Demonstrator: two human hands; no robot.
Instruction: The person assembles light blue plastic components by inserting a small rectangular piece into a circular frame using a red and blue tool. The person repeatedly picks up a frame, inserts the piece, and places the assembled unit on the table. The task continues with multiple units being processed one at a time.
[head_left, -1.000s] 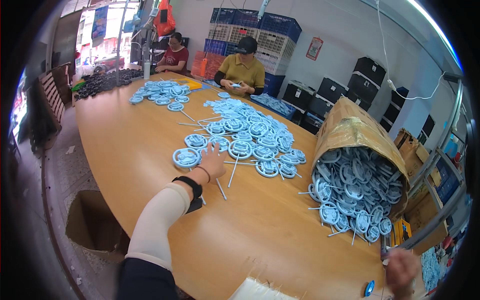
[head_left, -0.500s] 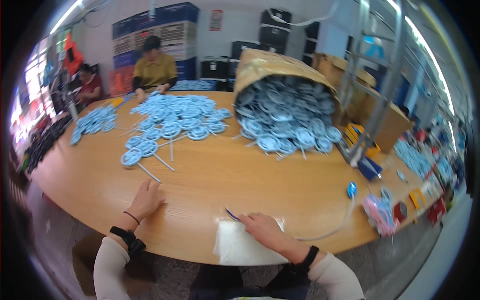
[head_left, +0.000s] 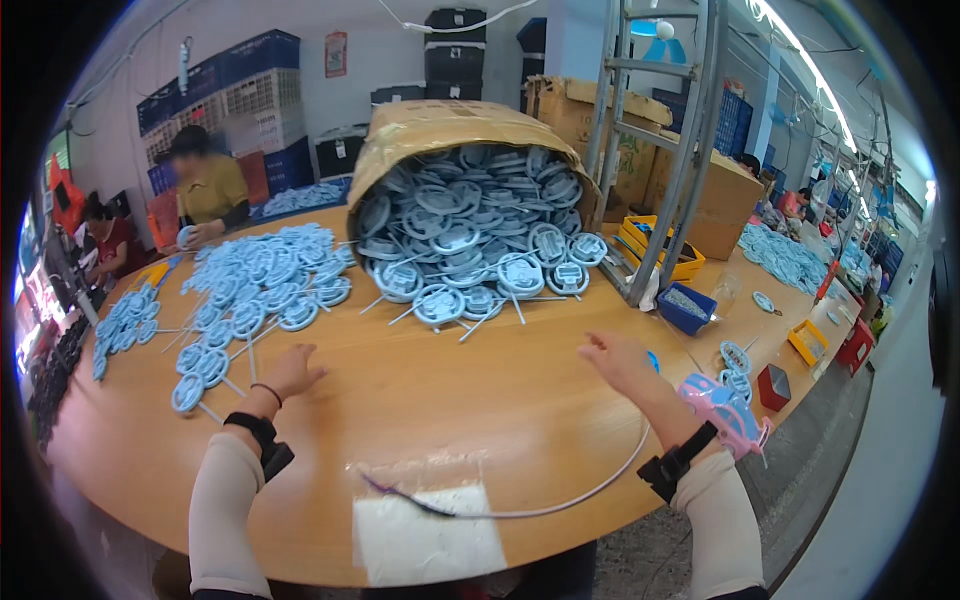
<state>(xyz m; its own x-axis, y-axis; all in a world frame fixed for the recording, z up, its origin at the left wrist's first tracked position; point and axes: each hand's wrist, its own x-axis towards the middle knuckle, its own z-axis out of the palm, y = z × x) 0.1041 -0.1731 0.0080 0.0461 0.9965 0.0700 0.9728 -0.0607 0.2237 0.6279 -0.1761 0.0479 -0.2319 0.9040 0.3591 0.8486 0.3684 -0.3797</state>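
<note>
I see my left hand [head_left: 293, 372] open on the wooden counter [head_left: 470, 400], just beside the spread-out pale blue round plastic fans [head_left: 255, 290]; my right hand [head_left: 620, 360] hovers open near the tipped cardboard box [head_left: 440, 125]

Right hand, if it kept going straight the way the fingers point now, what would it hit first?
The right hand points up and left over bare table. Going straight on, it would probably first meet the pale blue round parts on sticks spilled from the tipped cardboard box, though depth is hard to judge.
</note>
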